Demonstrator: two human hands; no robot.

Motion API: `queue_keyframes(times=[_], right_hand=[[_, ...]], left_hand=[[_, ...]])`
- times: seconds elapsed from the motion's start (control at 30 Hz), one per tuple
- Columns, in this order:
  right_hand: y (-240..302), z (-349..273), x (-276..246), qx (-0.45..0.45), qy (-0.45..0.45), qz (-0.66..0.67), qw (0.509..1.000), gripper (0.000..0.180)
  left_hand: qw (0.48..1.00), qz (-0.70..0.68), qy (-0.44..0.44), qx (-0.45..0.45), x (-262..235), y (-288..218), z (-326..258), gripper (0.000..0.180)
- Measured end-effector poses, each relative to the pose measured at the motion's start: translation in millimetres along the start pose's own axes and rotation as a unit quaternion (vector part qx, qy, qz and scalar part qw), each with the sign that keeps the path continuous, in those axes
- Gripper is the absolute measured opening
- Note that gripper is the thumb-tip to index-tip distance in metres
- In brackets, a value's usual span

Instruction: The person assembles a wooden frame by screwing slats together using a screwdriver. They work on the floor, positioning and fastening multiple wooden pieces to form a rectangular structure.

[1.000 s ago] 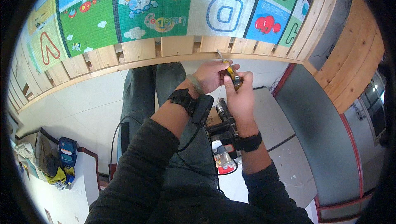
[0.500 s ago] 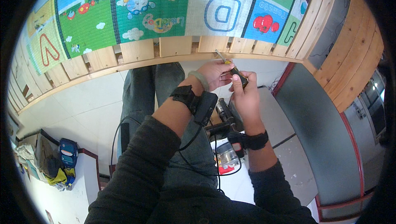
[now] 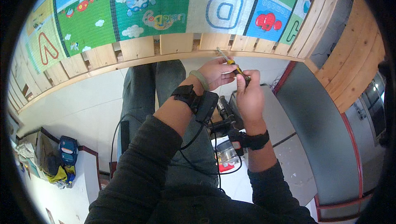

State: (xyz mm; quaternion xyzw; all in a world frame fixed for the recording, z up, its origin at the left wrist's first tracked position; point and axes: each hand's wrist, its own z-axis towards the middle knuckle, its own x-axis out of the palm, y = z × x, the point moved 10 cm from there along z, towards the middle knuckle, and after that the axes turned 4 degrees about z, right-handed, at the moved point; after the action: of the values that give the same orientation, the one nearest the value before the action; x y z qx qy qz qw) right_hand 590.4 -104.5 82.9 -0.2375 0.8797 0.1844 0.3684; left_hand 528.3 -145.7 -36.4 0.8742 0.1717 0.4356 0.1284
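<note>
A screwdriver with a black and yellow handle is held between my two hands. Its thin metal shaft slants up and left, and the tip overlaps the edge of the wooden slats in view; whether it touches them I cannot tell. My left hand pinches the front of the handle, close to the shaft. The back end of the handle is gripped by my right hand, with the thumb along it and the fingers curled. Each wrist wears a black strap, and a dark box with a cable sits at the left one.
Ahead lies a slatted wooden frame covered by a colourful printed mat. A grey panel with red edging stands at right. Black cables hang over my lap. A dark blue bag and cloths lie at lower left.
The screwdriver handle has turned, with more yellow now showing. My right hand has shifted slightly right, its fingers curled further around the handle's end. My left hand stays nearly in place.
</note>
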Motion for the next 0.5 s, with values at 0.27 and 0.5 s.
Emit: queue_keyframes(times=[0.27,0.5], right_hand=[[39,-2,0,-0.146,0.003,-0.034,0.989,0.029],[51,-5,7,-0.218,-0.004,-0.167,0.961,0.013]], left_hand=[[0.994,0.090,-0.053,0.020,-12,-8,4,0.024],[0.993,-0.071,0.079,0.054,10,-9,3,0.018]])
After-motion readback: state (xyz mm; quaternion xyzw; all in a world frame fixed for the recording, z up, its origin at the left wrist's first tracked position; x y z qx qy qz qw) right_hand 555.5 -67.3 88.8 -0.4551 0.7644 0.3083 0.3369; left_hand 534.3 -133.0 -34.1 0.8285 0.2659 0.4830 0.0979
